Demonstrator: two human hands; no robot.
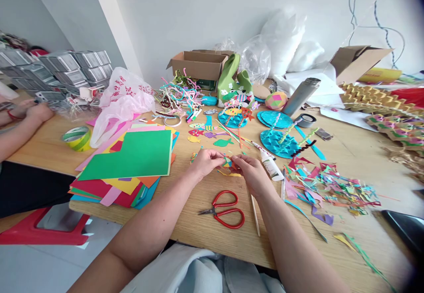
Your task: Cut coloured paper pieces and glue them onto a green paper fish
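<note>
My left hand (208,164) and my right hand (249,169) meet over the middle of the table, each with its fingers pinched on a small multicoloured paper piece (228,162). Its exact shape is partly hidden by my fingers. Just beyond lie several paper fish, among them a green fish (223,142) and a yellow fish (194,139). Red-handled scissors (225,210) rest in front of my hands, blades pointing left. A white glue bottle (272,166) lies beside my right hand. A thin wooden stick (255,213) lies near my right wrist.
Coloured paper sheets (142,154) are stacked at the left, near yellow tape (77,138). Paper scraps (327,187) spread across the right. Blue paper discs (280,142), a metal flask (303,95) and pipe cleaners (179,94) stand farther back. Another person's hand (39,112) is at far left.
</note>
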